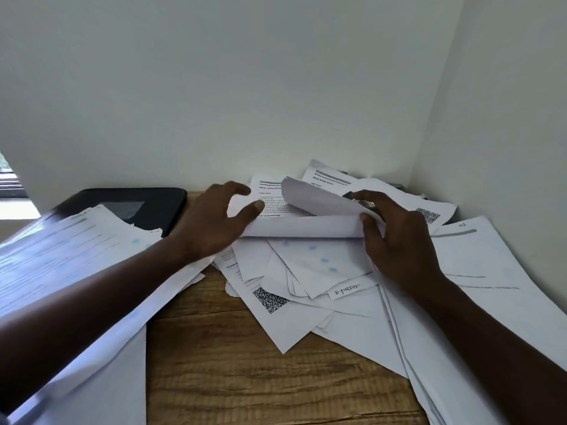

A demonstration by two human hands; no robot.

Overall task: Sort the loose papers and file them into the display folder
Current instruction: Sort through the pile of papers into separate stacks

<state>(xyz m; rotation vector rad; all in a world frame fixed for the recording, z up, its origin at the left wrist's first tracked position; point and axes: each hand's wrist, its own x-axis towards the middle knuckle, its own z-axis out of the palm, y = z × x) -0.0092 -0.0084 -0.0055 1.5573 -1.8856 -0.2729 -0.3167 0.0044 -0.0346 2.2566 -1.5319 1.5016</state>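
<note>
Loose white printed papers (310, 271) lie scattered in a heap over the middle and right of the wooden desk (260, 363). One sheet (306, 223) on top is curled over on itself into a roll. My left hand (211, 223) pinches its left end between thumb and fingers. My right hand (395, 237) grips its right end, thumb pressed on the rolled edge. A clear display folder (61, 271) holding printed pages lies at the left under my left forearm. A label reading "Section" (346, 289) pokes out of the heap.
A black tablet-like device (129, 207) lies at the back left against the wall. White walls close the desk at the back and right. More sheets (491, 286) spread along the right side. Bare wood shows at the front centre.
</note>
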